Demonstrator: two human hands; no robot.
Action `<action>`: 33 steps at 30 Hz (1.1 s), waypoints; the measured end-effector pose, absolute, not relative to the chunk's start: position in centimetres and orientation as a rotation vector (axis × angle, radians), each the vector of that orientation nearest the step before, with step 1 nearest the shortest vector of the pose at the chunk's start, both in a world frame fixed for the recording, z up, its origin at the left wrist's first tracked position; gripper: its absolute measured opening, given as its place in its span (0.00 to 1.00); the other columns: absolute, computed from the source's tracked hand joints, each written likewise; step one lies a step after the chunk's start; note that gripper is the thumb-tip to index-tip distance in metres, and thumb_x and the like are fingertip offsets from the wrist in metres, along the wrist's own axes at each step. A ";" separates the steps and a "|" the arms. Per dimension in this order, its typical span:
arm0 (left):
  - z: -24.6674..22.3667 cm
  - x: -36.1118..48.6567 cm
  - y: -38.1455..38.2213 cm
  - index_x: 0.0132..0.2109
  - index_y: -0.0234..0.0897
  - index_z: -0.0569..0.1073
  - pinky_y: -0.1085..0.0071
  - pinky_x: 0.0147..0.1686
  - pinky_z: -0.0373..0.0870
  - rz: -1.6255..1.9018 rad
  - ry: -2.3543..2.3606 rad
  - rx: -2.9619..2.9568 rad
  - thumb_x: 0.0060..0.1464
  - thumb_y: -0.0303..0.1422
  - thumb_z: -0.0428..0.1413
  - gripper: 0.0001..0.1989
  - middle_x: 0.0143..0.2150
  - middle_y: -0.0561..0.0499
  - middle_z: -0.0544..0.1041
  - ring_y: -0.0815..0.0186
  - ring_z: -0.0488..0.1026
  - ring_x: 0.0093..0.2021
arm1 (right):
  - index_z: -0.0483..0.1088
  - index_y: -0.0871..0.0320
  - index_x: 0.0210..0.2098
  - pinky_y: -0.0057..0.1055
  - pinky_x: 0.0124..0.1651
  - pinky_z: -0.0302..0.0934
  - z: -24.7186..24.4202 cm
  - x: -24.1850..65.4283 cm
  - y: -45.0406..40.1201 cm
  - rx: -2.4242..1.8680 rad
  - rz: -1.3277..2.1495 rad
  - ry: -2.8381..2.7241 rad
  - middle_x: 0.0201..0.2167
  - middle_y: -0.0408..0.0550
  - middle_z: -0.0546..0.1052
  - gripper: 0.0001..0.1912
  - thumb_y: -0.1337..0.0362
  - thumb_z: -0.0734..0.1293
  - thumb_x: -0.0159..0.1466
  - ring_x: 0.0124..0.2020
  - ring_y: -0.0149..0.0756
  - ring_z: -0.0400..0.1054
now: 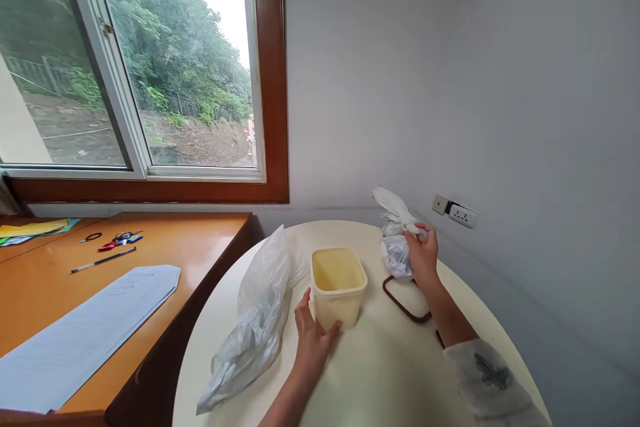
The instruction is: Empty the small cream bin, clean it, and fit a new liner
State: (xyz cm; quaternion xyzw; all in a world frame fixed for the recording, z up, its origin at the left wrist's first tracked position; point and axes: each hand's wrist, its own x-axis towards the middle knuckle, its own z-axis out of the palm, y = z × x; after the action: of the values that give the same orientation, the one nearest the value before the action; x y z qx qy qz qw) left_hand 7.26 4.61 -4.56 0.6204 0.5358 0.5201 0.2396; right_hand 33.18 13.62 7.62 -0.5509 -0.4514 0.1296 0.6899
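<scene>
A cream plastic bin (339, 303), small and square with rounded corners, stands upright with its top uncovered. Around its near left side my left hand (313, 340) is closed, thumb in front and fingers along the side. My right hand (423, 255) pinches the gathered neck of a white plastic bag (397, 253), whose lower part is bunched with whitish contents I cannot make out. Below that bag lies a brown rounded ring (400, 307), partly hidden by my right forearm. To the left of the bin, a crumpled translucent plastic bag (260, 320) lies flat on the table.
The round cream table (380, 373) stands against the grey wall with a socket (463, 215). A wooden desk (200, 247) on the left carries paper sheets (100, 333), a pen (103, 260), red-handled scissors (107, 246) and folders (35, 227). Above it is a window.
</scene>
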 end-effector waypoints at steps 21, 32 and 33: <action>3.7 9.0 -3.5 0.41 0.38 0.69 0.67 0.40 0.68 1.403 1.142 1.831 0.56 0.35 0.51 0.08 0.37 0.48 0.69 0.65 0.68 0.37 | 0.65 0.56 0.29 0.31 0.36 0.63 4.2 27.6 -4.1 -1.063 1.002 -1.195 0.26 0.44 0.76 0.15 0.56 0.72 0.50 0.31 0.36 0.71; 5.8 10.7 -3.8 0.39 0.33 0.72 0.70 0.35 0.68 1.019 0.953 1.763 0.56 0.39 0.51 0.13 0.32 0.48 0.72 0.67 0.69 0.32 | 0.71 0.56 0.29 0.30 0.39 0.61 4.8 27.8 -5.6 -1.040 0.988 -1.627 0.29 0.44 0.74 0.07 0.59 0.66 0.58 0.34 0.34 0.67; 5.8 10.8 -3.8 0.38 0.33 0.72 0.70 0.34 0.67 1.007 0.977 1.771 0.56 0.39 0.50 0.13 0.31 0.48 0.72 0.67 0.69 0.32 | 0.71 0.56 0.30 0.30 0.40 0.62 4.9 27.8 -5.7 -1.067 0.939 -1.662 0.30 0.44 0.74 0.06 0.60 0.66 0.58 0.34 0.34 0.67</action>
State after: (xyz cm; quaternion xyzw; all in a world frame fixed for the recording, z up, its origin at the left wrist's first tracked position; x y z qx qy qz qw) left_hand 10.75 -3.85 5.82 0.7087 0.3912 0.4029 0.4270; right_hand 27.84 -5.65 4.85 -0.4333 -0.6751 0.3815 0.4593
